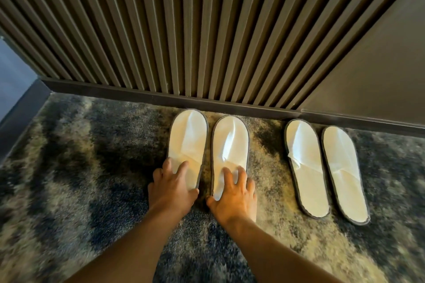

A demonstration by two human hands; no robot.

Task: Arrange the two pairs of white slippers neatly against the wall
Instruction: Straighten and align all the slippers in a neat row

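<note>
- Left pair of slippers (208,145) — white, edged with thin grey piping.
- Right pair of slippers (324,167) — the same white with grey piping.
- Carpet (80,167) — mottled dark blue, grey and beige.
- Slatted wall (184,30) — brown vertical stripes; skirting board (138,93) dark grey-brown.

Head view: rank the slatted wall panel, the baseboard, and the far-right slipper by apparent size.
1. Slatted wall panel, largest by far.
2. Baseboard, long, thin.
3. Far-right slipper, smallest.
The panel is cropped, so nearness doesn't change this.
</note>
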